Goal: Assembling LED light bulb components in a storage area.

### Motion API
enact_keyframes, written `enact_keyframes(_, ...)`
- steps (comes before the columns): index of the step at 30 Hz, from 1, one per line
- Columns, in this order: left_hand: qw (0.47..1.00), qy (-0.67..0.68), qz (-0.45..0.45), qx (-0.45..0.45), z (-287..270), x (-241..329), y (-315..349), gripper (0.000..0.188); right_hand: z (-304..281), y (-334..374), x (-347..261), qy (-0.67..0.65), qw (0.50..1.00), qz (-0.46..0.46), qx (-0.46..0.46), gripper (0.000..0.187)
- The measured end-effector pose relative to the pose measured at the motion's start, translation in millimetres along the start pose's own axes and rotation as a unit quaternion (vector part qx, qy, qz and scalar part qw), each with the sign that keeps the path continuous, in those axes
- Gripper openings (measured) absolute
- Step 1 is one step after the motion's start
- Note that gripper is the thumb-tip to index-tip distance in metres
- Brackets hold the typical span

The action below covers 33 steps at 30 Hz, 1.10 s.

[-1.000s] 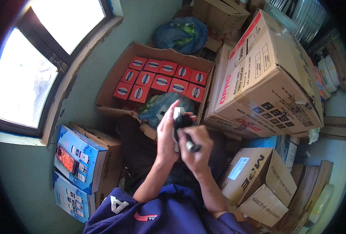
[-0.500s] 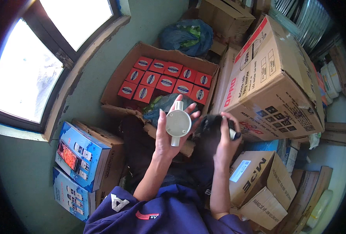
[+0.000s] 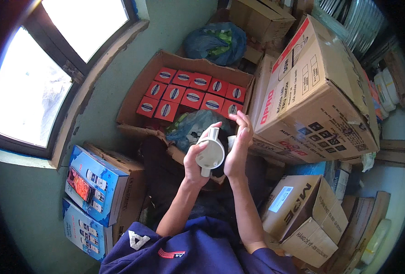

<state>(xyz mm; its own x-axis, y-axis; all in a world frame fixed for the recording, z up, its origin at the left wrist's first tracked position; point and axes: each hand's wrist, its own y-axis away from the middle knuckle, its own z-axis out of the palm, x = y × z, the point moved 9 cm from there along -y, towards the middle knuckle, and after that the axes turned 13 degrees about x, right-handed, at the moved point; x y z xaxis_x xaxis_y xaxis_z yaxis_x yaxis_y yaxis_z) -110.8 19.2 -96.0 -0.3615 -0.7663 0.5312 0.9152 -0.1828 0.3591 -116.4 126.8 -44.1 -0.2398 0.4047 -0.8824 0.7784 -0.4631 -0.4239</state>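
Note:
In my left hand (image 3: 195,165) is a white round conduit junction box (image 3: 210,157) with a short pipe spout at each of two opposite sides. My thumb and fingers close around its rim, and the box is tilted. Beside it, my right hand (image 3: 237,157) is raised with its fingers mostly together, its palm turned toward the box. A dark object (image 3: 221,145) and a small whitish piece (image 3: 231,142) show between the hands, partly hidden; I cannot tell what they are. Just beyond my hands lies a bluish plastic bag (image 3: 184,132) with whitish and green contents.
An open carton (image 3: 134,98) ahead holds several small red boxes (image 3: 173,93). A large brown carton (image 3: 298,109) stands at the right, a smaller opened carton (image 3: 298,214) nearer. Blue printed boxes (image 3: 93,182) are stacked at the left, below a window (image 3: 33,86). Another blue bag (image 3: 214,43) lies farther back.
My right hand has moved left, bringing the dark object up against the junction box. The box has tilted in my left hand, whose fingers have closed more around it.

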Motion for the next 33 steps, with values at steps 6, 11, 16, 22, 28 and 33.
enact_keyframes(6, 0.963, -0.239, 0.124, -0.007, -9.4, 19.3, -12.5, 0.049, -0.8, 7.2, -22.3, -0.026, 0.982, -0.057, -0.176, 0.057)
enact_keyframes(11, 0.935, -0.344, 0.089, -0.002, -12.7, 17.1, -10.6, 0.053, 15.7, 10.3, -16.0, -0.074, 0.946, -0.02, -0.316, 0.108)
enact_keyframes(16, 0.969, -0.213, 0.008, 0.125, -37.0, 20.0, -9.8, 0.107, 23.2, 14.8, 0.1, -0.205, 0.939, 0.08, -0.266, 0.103)
enact_keyframes(22, 0.98, 0.047, 0.007, 0.191, -58.1, 19.4, -29.2, 0.048, -1.7, 9.2, 9.0, -0.21, 0.969, 0.097, -0.086, 0.1)
enact_keyframes(28, 0.963, 0.071, 0.152, 0.209, -25.5, 12.5, 0.1, 0.044, 1.1, 20.4, 10.8, -0.149, 0.985, 0.082, -0.034, 0.102)
enact_keyframes(33, 0.909, -0.15, 0.308, 0.24, -13.6, 39.1, 20.5, 0.031, 7.6, 22.5, 16.2, -0.227, 0.961, 0.118, -0.109, 0.102)
